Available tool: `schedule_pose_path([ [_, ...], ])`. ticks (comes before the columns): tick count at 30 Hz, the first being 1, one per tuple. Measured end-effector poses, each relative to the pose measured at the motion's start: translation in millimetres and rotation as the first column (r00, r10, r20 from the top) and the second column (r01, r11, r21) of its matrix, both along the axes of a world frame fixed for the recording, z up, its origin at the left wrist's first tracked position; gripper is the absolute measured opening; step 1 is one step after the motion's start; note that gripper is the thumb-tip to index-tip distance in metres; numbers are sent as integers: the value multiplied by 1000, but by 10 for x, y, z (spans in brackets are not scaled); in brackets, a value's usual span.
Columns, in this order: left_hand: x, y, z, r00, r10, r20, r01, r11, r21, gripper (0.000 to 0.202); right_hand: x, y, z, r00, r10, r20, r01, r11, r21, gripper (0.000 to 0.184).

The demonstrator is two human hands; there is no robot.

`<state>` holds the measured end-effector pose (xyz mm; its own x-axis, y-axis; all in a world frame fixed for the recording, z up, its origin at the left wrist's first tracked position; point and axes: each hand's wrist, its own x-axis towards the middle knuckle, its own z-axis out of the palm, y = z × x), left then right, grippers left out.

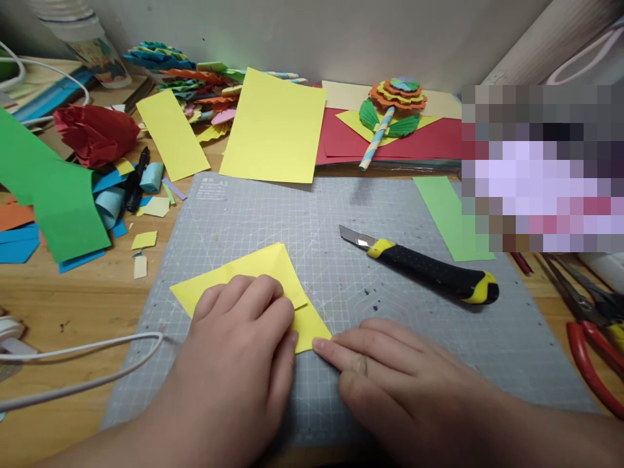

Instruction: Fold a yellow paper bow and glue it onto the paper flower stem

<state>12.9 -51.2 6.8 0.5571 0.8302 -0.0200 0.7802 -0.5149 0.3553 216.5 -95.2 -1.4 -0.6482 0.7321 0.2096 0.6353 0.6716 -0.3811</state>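
Observation:
A folded sheet of yellow paper (273,266) lies on the grey cutting mat (312,214), with a flap turned over its upper right side. My left hand (244,344) rests on top of it with the fingers curled, holding the sheet down; its fingertips are partly hidden. At the paper's right corner, my right hand (385,370) has thumb and fingers closed on the tip. A utility knife (429,270) with a black and yellow handle lies beyond my right hand, its blade out and pointing left.
A larger yellow sheet (277,127) and a paper flower (390,110) are at the back. Green paper (63,195) and coloured scraps lie left, near a white cable (97,383). Red-handled scissors (589,357) and a light green strip (453,221) are right.

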Motion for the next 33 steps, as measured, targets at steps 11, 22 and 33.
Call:
schedule_pose_path([
  [11,-4,50,6,999,-11,38,13,997,-71,12,-7,32,42,998,35,56,-38,998,56,32],
  [22,5,46,-3,998,4,56,1,996,-90,11,-34,9,1,982,78,170,-110,976,189,23],
  [33,7,60,-4,999,3,46,1,996,-86,13,92,-156,-15,940,10,342,-43,995,89,30],
])
